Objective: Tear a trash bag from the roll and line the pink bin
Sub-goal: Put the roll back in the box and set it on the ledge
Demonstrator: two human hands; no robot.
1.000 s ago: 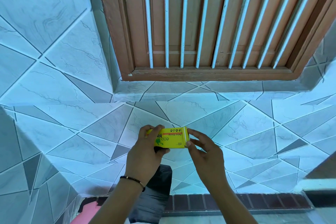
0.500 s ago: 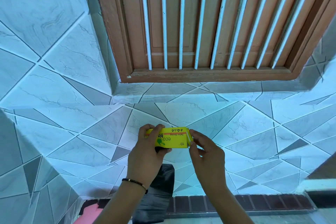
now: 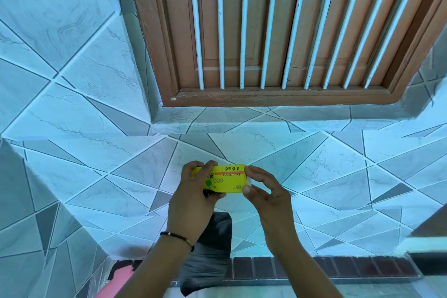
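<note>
Pink bin (image 3: 113, 284): only a corner is showing at the bottom edge, low and to my left, well apart from both hands and not yet lined.

Black bag (image 3: 208, 256): a dark sheet is hanging down below my left hand, its lower end dropping out of sight past my forearm; I am judging it to be the trash bag paid out from the pack, though whether it is already torn free I cannot tell.

Left hand (image 3: 193, 197): I am wrapping it closed around the left end of the yellow pack (image 3: 225, 180), thumb across the front and fingers behind, so the pack is staying steady at chest height while the bag hangs clear.

Right hand (image 3: 263, 191): I am pinching the right end of the pack, fingertips (image 3: 250, 172) curled on the top edge and thumb at the lower corner, half closed; probably working that end flap.

Pack: it is sitting between both grips, lettering upside down to me, held level.

Tiled wall (image 3: 338, 176): it is filling the space just behind my hands.

Wooden shutter (image 3: 266, 31): barred and shut, it is standing above the tiled ledge.
</note>
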